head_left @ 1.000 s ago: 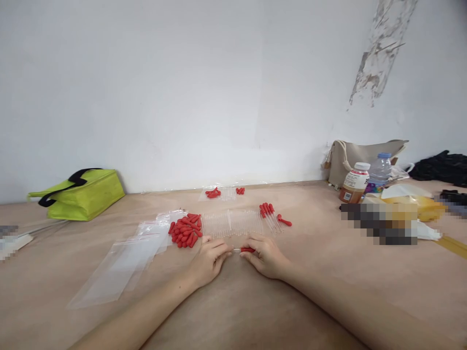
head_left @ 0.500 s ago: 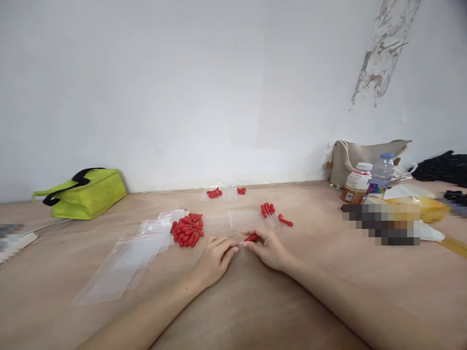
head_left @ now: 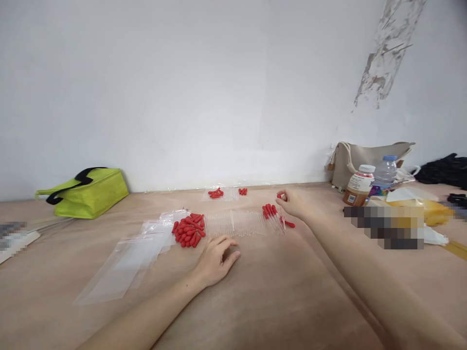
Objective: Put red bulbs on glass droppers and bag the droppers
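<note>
My right hand point(head_left: 292, 203) pinches the red rubber bulb of a dropper point(head_left: 278, 196), whose clear tube hangs down beside a row of assembled droppers point(head_left: 270, 210). One more dropper with a red bulb point(head_left: 289, 224) lies at an angle just right of that row. My left hand point(head_left: 218, 260) rests on the table, fingers apart and holding nothing. Beyond it, clear glass tubes point(head_left: 233, 223) lie side by side. A heap of loose red rubber bulbs point(head_left: 188, 230) sits at their left end.
Flat clear zip bags point(head_left: 120, 272) lie on the left, with a lime-green bag point(head_left: 93, 194) behind. By the wall is a clear bag holding red-bulbed pieces point(head_left: 216, 193). A brown drink bottle point(head_left: 359, 187), a water bottle point(head_left: 386, 171) and a beige bag point(head_left: 345, 155) stand at right.
My right hand has moved away from my left, to the right and farther back, carrying the dropper. My left hand has let go of the tube, and its fingers have spread.
</note>
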### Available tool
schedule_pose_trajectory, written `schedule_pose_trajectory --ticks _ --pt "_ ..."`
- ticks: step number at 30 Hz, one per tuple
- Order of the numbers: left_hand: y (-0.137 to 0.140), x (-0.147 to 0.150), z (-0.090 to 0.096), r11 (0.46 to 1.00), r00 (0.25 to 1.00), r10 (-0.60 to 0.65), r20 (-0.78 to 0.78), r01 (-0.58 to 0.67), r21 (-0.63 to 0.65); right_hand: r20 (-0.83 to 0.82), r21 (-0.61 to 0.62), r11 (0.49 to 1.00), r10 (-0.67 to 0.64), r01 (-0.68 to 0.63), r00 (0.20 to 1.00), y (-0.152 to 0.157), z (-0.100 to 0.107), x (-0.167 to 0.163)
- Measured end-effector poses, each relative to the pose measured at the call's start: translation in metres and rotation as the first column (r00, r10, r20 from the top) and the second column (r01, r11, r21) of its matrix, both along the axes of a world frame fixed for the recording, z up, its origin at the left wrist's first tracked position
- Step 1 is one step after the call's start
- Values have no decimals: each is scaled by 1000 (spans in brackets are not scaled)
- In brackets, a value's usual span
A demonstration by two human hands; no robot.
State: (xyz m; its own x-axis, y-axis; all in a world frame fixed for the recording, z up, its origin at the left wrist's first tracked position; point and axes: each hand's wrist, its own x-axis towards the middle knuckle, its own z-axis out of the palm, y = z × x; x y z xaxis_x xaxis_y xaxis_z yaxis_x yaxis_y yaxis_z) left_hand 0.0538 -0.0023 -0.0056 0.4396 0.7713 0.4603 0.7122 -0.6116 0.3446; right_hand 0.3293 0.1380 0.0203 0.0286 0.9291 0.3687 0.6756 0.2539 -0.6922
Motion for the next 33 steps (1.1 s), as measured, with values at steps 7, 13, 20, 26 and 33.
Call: schedule_pose_trajectory --ticks 7,13,20,26,33 --pt "-2 1 3 999 999 -40 -3 40 -7 111 -51 998 33 -27 993 4 -17 -18" --pt "-1 1 1 999 999 -44 -1 44 5 144 -90 994 -41 55 989 2 -21 -13" --pt "-1 1 1 999 999 -37 -8 37 8 145 -301 925 -197 233 970 3 -29 20" --pt "-1 2 -1 999 999 -38 -18 38 11 53 -422 890 -166 173 985 -8 -30 13" --pt "10 0 6 962 962 268 -49 -264 75 -77 -442 891 -155 106 985 -9 -25 12"
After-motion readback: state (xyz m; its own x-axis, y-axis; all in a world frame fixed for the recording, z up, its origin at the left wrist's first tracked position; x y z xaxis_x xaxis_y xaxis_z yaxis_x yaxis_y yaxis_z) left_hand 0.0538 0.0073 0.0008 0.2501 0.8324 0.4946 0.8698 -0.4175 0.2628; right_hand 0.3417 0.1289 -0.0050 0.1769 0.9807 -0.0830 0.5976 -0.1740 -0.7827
